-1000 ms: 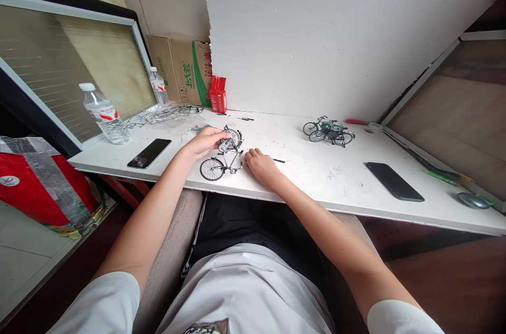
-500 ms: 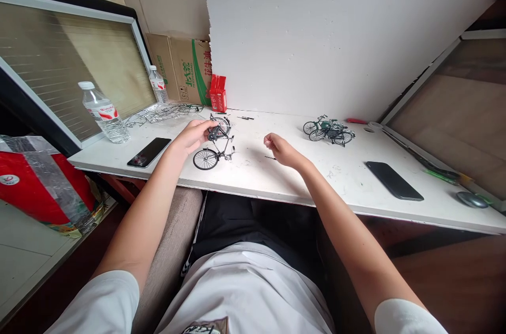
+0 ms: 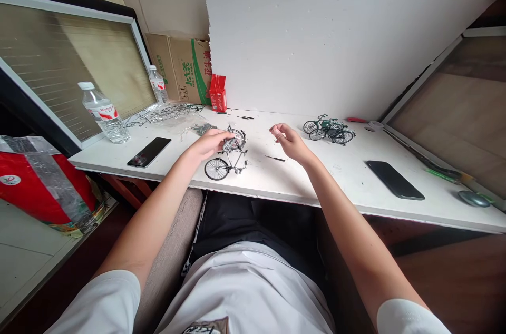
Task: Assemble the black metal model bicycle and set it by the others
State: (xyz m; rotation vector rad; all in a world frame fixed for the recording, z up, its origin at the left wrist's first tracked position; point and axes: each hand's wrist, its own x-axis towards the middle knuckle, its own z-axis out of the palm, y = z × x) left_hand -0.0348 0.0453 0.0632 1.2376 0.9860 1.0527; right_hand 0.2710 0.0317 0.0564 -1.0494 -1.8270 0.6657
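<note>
My left hand (image 3: 210, 144) pinches a black model bicycle (image 3: 234, 157) near its rear wheel and seat. The bicycle is turned sideways, one wheel toward the table's front edge and the other beyond my fingertips. To the right, my right hand (image 3: 290, 141) hovers over the table with thumb and fingers drawn together; whatever lies between them, if anything, is too small to make out. A small dark screwdriver (image 3: 274, 158) rests on the white table (image 3: 253, 186) between the bicycle and my right hand.
Two model bicycles (image 3: 328, 131) stand at the right back. Thin part frames (image 3: 169, 114) and a coil of parts (image 3: 203, 128) lie left. Phones (image 3: 149, 152) (image 3: 395, 180), a water bottle (image 3: 105, 113), a red box (image 3: 218, 92) and a mouse (image 3: 473, 198) are also around.
My left hand has brought the bicycle right and nearer to me, uncovering the coil of parts. My right hand has shifted slightly right, and the screwdriver now shows fully.
</note>
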